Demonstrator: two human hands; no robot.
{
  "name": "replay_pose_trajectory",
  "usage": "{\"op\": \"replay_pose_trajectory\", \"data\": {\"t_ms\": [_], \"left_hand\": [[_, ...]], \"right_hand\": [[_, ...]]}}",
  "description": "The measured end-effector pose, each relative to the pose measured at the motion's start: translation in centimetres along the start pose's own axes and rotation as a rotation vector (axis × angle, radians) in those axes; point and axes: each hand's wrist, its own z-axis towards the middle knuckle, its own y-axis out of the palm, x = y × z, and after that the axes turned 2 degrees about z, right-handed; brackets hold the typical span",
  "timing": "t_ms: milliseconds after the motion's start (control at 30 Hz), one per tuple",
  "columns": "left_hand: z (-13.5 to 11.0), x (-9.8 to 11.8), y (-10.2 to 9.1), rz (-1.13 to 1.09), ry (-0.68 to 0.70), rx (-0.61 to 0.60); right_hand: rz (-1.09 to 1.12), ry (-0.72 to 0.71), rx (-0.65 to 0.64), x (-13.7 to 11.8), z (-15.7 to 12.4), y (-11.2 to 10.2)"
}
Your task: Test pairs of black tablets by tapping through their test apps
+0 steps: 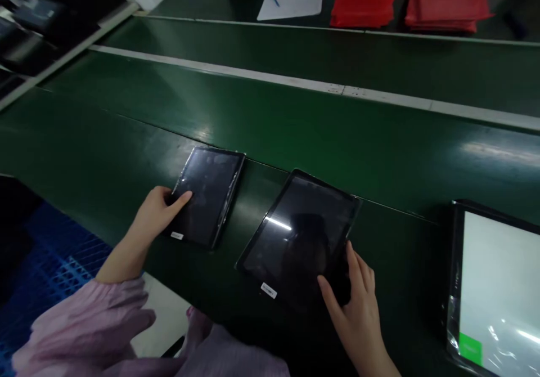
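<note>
Two dark tablets in see-through film lie on the green bench, each with a small white label near its lower edge. My left hand (159,209) grips the left tablet (206,188) by its left edge, thumb on the screen and fingers hidden beneath. That tablet looks thick, perhaps a stack; I cannot tell. Around the right edge of the other tablet (295,225), my right hand (356,295) is closed, its thumb over the screen and its fingers along the side. This tablet lies at a slant, and a light reflects in its glass.
At the right stands a larger white-faced panel (498,275) with a green sticker, wrapped in film. A pale strip (253,76) crosses the green bench (274,124). Farther back are a paper sheet (295,5) with a blue pen and red stacks (367,0). Blue grating (71,270) shows lower left.
</note>
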Motion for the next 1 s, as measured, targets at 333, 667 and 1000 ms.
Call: {"op": "replay_pose_trajectory", "data": {"t_ms": [333, 667, 1000], "left_hand": [[-5.8, 10.0, 6.8, 0.182, 0.044, -0.027], [-4.0, 16.9, 11.6, 0.141, 0.499, -0.096], [1.8, 22.2, 14.9, 0.179, 0.78, -0.223]], "right_hand": [[0.021, 0.059, 0.166, 1.1, 0.6, -0.8], [0.038, 0.182, 0.207, 4.3, 3.5, -4.7], [0.07, 0.154, 0.179, 4.5, 3.4, -5.1]]}}
